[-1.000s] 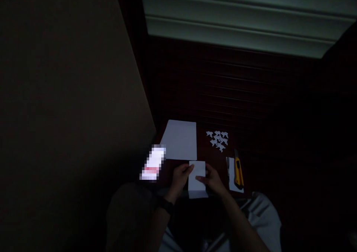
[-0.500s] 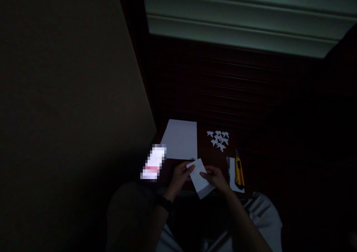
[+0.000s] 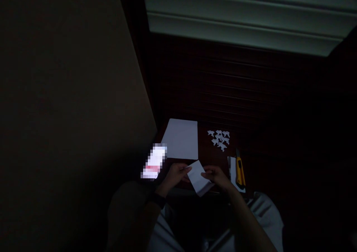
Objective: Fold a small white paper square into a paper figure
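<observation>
Between my hands, above the near edge of the dark table, is a folded sheet of white paper [image 3: 198, 177], tilted, with a crease near its lower end. My left hand [image 3: 176, 174] pinches its left edge, thumb on top and fingers underneath. On the right edge, my right hand [image 3: 216, 176] grips it the same way, the thumb lying on the face. Fingers under the paper are partly hidden. Several small folded white paper figures [image 3: 220, 138] lie in a cluster beyond my right hand.
A larger white paper sheet [image 3: 181, 138] lies at the back left. By it a bright, pixelated phone screen [image 3: 154, 162] glows. At the right, a yellow utility knife [image 3: 240, 173] rests on a narrow white paper piece [image 3: 233, 172]. A wall [image 3: 134, 114] borders the left side.
My left hand has shifted left and its wrist has swung outward along the paper's edge. The paper has moved only slightly and stays in both hands.
</observation>
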Tool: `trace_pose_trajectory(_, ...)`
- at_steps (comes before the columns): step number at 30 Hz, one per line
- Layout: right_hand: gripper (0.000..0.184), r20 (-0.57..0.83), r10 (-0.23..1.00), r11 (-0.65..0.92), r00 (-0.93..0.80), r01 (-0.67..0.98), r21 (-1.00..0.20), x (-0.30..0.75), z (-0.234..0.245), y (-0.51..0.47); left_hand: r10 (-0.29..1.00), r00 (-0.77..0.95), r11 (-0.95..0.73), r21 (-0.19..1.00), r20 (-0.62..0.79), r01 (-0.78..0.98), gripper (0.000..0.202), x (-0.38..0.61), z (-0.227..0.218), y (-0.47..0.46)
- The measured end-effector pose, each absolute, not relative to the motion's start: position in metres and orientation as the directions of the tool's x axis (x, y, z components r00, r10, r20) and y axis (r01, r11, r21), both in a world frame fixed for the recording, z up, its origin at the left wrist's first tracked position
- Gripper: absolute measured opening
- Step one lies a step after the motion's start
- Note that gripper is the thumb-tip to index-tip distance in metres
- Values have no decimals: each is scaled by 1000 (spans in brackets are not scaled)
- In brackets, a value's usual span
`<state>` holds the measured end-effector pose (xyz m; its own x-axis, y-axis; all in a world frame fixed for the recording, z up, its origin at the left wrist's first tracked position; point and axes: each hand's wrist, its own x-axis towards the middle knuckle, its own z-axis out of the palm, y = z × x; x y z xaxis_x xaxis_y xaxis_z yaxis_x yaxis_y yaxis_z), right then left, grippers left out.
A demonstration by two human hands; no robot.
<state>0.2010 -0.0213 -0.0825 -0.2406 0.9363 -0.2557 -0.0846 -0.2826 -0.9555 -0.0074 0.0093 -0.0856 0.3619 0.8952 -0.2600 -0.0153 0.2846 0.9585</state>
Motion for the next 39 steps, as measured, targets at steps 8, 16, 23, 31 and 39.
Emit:
trace_pose_trajectory(8,41,-290,902,-330,-321,-77,-941,204,-75,-20,838,508,261,964,-199,-53,41,-15,-76,9)
trace_pose_trajectory(16,44,-349,880,-408,-321,-135,-903,210,-76,-20,813,532,310,949,-236,-52,44,-18,-72,9)
trace_pose_trajectory(23,43,-278,938,-306,-206,-121,-944,207,-92,-20,913,302,333,928,-274,-165,56,-3,-79,7)
trace_pose_trajectory(31,37,-69,995,-72,75,35,-997,191,-104,-25,937,216,296,953,-276,-68,42,26,-79,-3)
trace_pose_trajectory(39,32,-59,995,-53,-80,75,-996,184,-97,-31,999,29,42,999,-42,0,32,27,-97,9)
